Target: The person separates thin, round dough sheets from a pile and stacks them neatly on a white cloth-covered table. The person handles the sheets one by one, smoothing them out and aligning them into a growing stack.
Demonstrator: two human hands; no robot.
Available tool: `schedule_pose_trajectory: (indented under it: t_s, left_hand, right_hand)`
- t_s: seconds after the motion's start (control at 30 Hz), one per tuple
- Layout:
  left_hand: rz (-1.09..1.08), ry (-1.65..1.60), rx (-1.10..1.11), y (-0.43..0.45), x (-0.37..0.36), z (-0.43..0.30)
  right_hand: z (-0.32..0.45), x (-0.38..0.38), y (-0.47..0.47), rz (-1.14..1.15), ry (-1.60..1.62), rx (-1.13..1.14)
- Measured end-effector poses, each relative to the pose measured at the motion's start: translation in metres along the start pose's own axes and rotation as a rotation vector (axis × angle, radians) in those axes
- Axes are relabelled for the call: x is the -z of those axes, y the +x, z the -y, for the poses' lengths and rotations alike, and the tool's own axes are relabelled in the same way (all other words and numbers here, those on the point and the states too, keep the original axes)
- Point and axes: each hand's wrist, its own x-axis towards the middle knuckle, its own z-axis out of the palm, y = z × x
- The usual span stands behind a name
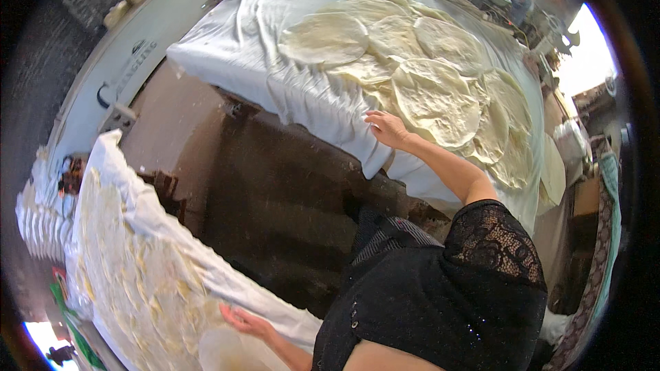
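Note:
My right hand [388, 129] is over the near edge of a table covered with a white cloth [221, 46]. Its fingertips are at the gathered folds of the cloth, and nothing shows in it. Beside it, large thin rounds of flatbread or dough [435, 100] overlap across the tabletop. My left hand [246, 321] hovers low over a second cloth-covered surface, palm partly up and fingers loosely apart, holding nothing. Pale, wrinkled thin sheets [139, 278] cover that surface. A smoother pale round [234, 351] lies just below the left hand, cut off by the picture's bottom edge.
Between the two surfaces is a dark, shadowed floor [268, 206]. A long white chest appliance [144, 44] bearing writing stands at the upper left, with bundles on top. Stacked white items [44, 224] are at the far left. Patterned fabric [593, 278] edges the right side.

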Motion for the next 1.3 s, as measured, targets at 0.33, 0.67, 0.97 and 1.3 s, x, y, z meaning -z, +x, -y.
schedule_pose_trajectory:
  t_s: [0.33,0.67,0.97,1.3]
  left_hand:
    - [1.054,-0.901,0.358,0.086,-0.322,-0.23]
    - [1.326,-0.919,0.669,0.152,-0.474,-0.299]
    - [1.737,-0.739,0.652,0.199,-0.578,-0.31]
    - [2.178,-0.752,0.58,0.182,-0.659,-0.4]
  right_hand:
    - [-0.036,-0.037,0.222,-0.028,-0.127,0.178]
    - [-0.041,-0.096,0.332,0.032,-0.246,0.158]
    - [-0.081,-0.009,0.41,0.049,-0.155,-0.109]
    - [-0.126,0.318,0.394,-0.435,-0.646,-0.042]
